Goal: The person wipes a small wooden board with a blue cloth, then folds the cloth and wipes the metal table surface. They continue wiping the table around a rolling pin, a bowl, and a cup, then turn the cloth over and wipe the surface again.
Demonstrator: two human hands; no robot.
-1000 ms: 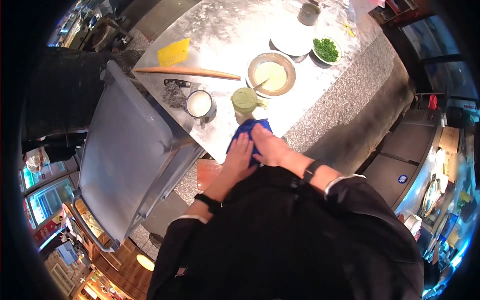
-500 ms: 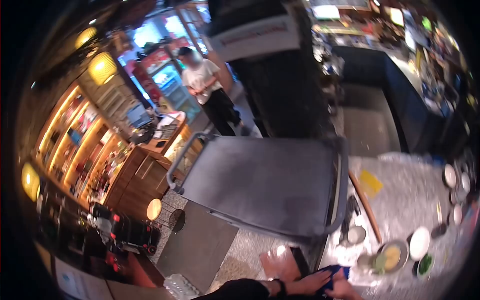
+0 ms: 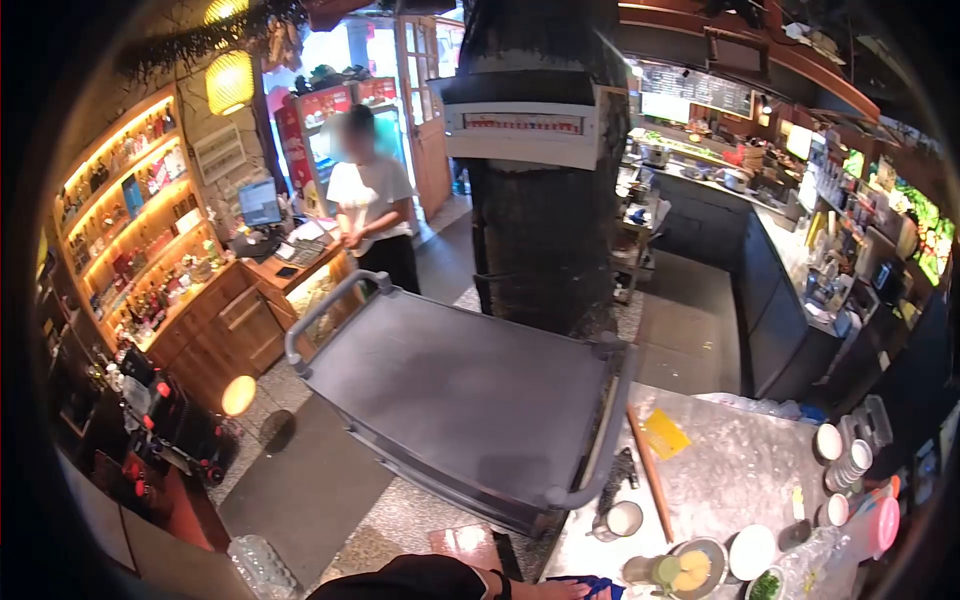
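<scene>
Deep blue cloth [image 3: 590, 580], rumpled, beside table [image 3: 715, 455] edge

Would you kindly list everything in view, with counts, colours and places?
Cloth: one, blue, table's near edge
Table: one, pale, lower right
Stick: one, brown, table's left side
Flat piece: one, yellow, right of stick
Mug: one, greyish, left of stick
Jug: one, green-lidded, near cloth
Bowl: one, greyish, beside jug
Plate: one, white, beside bowl
Chopped greens: one portion, green, near plate
Cart: one, grey, centre
Column: one, black, behind cart
Person: one, white top, left of column
Lit shelves: several, orange-lit, far left
Background goods: many, mixed, too small to count
Left hand: one, dark wristband, on cloth
Left sleeve: one, black, bottom edge
</scene>
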